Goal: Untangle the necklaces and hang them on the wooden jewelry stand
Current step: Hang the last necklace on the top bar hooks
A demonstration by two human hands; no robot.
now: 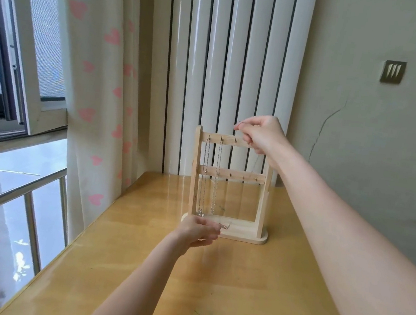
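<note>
Wooden stand (229,186) upright on the surface (186,285), near the far edge. Two necklaces already hung from the first two hooks of the top bar: one (204,177) at the left, another (216,179) just beside it, both dangling straight down.

Right hand (262,135) raised at the top bar's right end, fingers (240,127) pinched together on what looked like the top of a third chain (256,163); the chain too fine to trace fully. Left hand (199,231) low at the stand's base, fingers (212,230) lightly curled, seemingly pinching that chain's lower end near a small pendant (224,227); grip not plain to see.

Step in hand, judged: hooking the third necklace on the free third hook (235,141). Best done with the chain kept gently taut between both hands, well clear of the two hung strands. Loop lowered over the hook tip from above, not dragged sideways. Bottom end released only once the top was seated. Risk: snagging the middle necklace or nudging the light stand.
</note>
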